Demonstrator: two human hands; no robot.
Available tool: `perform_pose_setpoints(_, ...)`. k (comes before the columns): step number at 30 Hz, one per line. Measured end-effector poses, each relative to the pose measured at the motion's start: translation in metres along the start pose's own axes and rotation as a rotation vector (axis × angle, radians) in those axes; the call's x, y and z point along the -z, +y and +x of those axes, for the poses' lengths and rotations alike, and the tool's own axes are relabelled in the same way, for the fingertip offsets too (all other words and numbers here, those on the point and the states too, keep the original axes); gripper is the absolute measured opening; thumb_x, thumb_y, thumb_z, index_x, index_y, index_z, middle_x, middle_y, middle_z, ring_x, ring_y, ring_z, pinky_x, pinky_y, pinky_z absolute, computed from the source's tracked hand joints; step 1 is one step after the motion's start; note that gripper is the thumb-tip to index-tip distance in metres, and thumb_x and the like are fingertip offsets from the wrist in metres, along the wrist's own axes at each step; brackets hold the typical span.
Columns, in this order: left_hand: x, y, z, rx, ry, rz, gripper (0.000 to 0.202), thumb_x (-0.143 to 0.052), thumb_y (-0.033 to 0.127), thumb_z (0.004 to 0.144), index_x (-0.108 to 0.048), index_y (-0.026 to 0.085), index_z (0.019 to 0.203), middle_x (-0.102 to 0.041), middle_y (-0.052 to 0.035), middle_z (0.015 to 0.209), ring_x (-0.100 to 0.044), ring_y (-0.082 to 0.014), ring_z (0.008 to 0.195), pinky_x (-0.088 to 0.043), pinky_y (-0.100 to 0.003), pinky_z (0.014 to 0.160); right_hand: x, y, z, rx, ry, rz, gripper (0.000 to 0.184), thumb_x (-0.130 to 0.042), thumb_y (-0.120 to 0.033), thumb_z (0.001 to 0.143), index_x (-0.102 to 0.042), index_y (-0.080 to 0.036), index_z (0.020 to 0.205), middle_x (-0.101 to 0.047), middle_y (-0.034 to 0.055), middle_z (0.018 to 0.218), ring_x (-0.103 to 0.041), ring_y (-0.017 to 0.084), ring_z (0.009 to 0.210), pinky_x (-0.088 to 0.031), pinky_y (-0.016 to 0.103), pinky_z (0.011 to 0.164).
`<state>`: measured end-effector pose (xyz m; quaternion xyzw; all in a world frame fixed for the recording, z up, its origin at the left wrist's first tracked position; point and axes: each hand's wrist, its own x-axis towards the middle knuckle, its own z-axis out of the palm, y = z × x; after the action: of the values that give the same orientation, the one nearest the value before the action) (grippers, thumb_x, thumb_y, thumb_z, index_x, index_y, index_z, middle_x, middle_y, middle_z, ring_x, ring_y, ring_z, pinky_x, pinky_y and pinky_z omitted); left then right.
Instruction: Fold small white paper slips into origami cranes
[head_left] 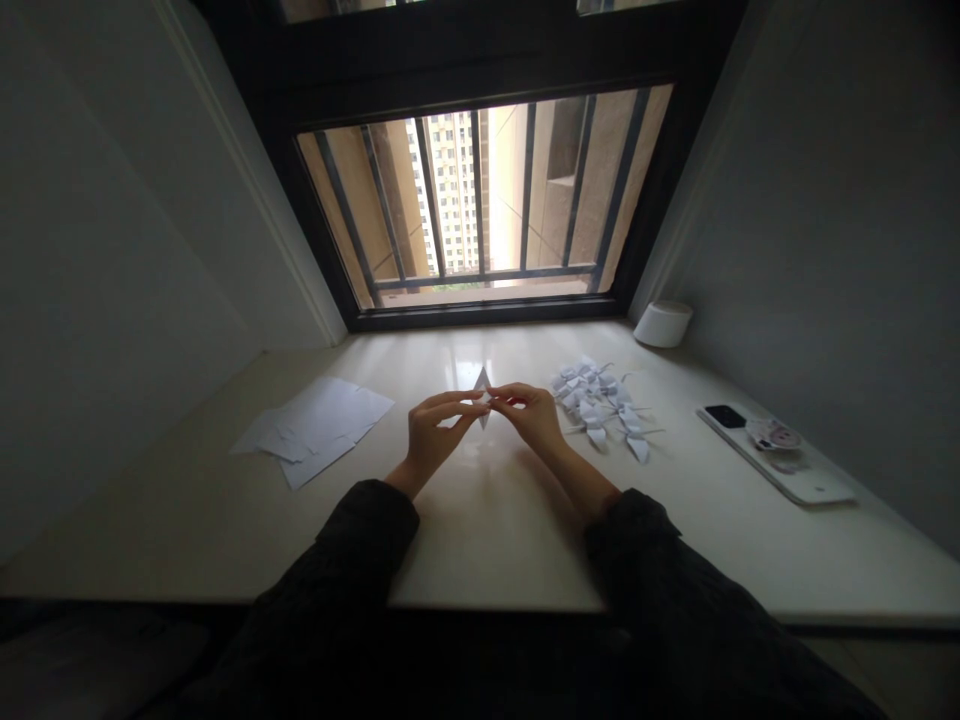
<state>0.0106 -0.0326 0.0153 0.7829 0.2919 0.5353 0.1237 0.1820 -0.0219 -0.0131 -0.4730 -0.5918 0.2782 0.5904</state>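
Observation:
Between my two hands, above the middle of the white sill, is a small folded piece of white paper (483,379) shaped like a narrow diamond, its points up and down. My left hand (441,418) pinches its left side with thumb and fingers. From the right, my right hand (531,408) pinches the other side, its fingertips close to those of the left. The fingers hide the paper's middle. Just right of my right hand lies a pile of folded paper cranes (596,395). Flat sheets of white paper (322,420) lie loosely stacked to the left.
A white phone (787,470) lies at the right near the wall, with a round grip on its back. A white cylinder (663,325) stands in the far right corner. The dark-framed window (487,318) closes off the back of the sill (495,560).

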Motion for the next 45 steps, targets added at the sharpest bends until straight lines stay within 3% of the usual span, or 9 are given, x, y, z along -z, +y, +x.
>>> perform_pose_setpoints(3,0.002,0.000,0.002,-0.029,0.048,0.021,0.011,-0.070,0.025,0.074,-0.072,0.026,0.085,-0.072,-0.0023,0.095,-0.068,-0.0174,0.087,-0.055,-0.034,0.082,0.001,0.000,0.001,-0.019,0.037,0.031,0.023,-0.072,-0.038,0.066,-0.075,-0.022,0.083,-0.073,0.0046,0.079,-0.063,0.017,0.064,-0.051,0.030,0.061)
perform_pose_setpoints(6,0.005,-0.002,0.004,0.011,0.105,0.063,0.028,-0.073,0.029,0.070,-0.070,0.024,0.097,-0.071,-0.0045,0.099,-0.067,-0.0205,0.093,-0.054,-0.037,0.084,0.001,-0.001,0.001,-0.041,0.082,0.073,0.026,-0.074,-0.038,0.064,-0.075,-0.022,0.084,-0.073,0.0043,0.080,-0.063,0.017,0.065,-0.050,0.029,0.062)
perform_pose_setpoints(9,0.004,-0.008,0.005,0.164,0.093,0.041,0.042,-0.073,0.033,0.070,-0.065,0.024,0.110,-0.068,-0.0066,0.110,-0.063,-0.0231,0.103,-0.052,-0.039,0.086,0.001,-0.004,0.001,-0.046,0.085,0.118,0.027,-0.075,-0.038,0.063,-0.075,-0.023,0.085,-0.073,0.0039,0.079,-0.062,0.017,0.066,-0.049,0.029,0.063)
perform_pose_setpoints(12,-0.001,-0.016,0.006,0.406,0.022,-0.138,0.052,-0.073,0.037,0.068,-0.061,0.024,0.117,-0.069,-0.0071,0.108,-0.065,-0.0231,0.098,-0.052,-0.039,0.086,0.000,-0.006,0.000,-0.034,0.041,0.165,0.025,-0.074,-0.037,0.064,-0.075,-0.023,0.085,-0.073,0.0037,0.079,-0.062,0.016,0.066,-0.048,0.029,0.063)
perform_pose_setpoints(16,-0.006,-0.021,0.006,0.649,-0.071,-0.469,0.049,-0.074,0.040,0.066,-0.067,0.016,0.108,-0.070,-0.0099,0.103,-0.065,-0.0256,0.096,-0.049,-0.040,0.087,-0.001,-0.006,-0.001,-0.025,-0.011,0.190,0.023,-0.073,-0.035,0.065,-0.075,-0.023,0.084,-0.073,0.0034,0.079,-0.061,0.016,0.066,-0.048,0.030,0.064)
perform_pose_setpoints(21,-0.004,-0.021,0.006,0.766,-0.066,-0.549,0.039,-0.075,0.039,0.064,-0.072,0.017,0.095,-0.072,-0.0088,0.093,-0.065,-0.0223,0.087,-0.047,-0.036,0.083,0.000,-0.005,0.000,-0.060,-0.010,0.221,0.023,-0.074,-0.034,0.064,-0.075,-0.023,0.084,-0.072,0.0030,0.078,-0.060,0.016,0.066,-0.047,0.030,0.063)
perform_pose_setpoints(29,-0.010,-0.025,0.002,0.827,-0.024,-0.625,0.035,-0.076,0.037,0.063,-0.073,0.017,0.091,-0.072,-0.0075,0.091,-0.064,-0.0195,0.085,-0.046,-0.034,0.083,-0.003,-0.003,-0.002,-0.166,-0.009,0.349,0.030,-0.076,-0.035,0.061,-0.074,-0.021,0.088,-0.069,0.0022,0.075,-0.057,0.015,0.064,-0.047,0.030,0.063)
perform_pose_setpoints(39,-0.011,-0.023,0.001,0.834,-0.077,-0.748,0.045,-0.074,0.036,0.067,-0.068,0.014,0.106,-0.072,-0.0089,0.087,-0.065,-0.0190,0.079,-0.049,-0.037,0.082,-0.010,0.004,-0.003,-0.189,-0.130,0.635,0.034,-0.077,-0.027,0.061,-0.069,-0.025,0.094,-0.068,-0.0011,0.077,-0.060,0.015,0.070,-0.048,0.032,0.073)
perform_pose_setpoints(45,-0.012,-0.024,0.000,0.845,-0.055,-0.733,0.042,-0.075,0.037,0.065,-0.071,0.014,0.100,-0.072,-0.0093,0.090,-0.065,-0.0188,0.078,-0.049,-0.037,0.081,-0.010,0.004,-0.004,-0.130,-0.146,0.495,0.029,-0.071,-0.028,0.066,-0.071,-0.025,0.096,-0.067,0.0017,0.088,-0.057,0.016,0.077,-0.047,0.032,0.075)
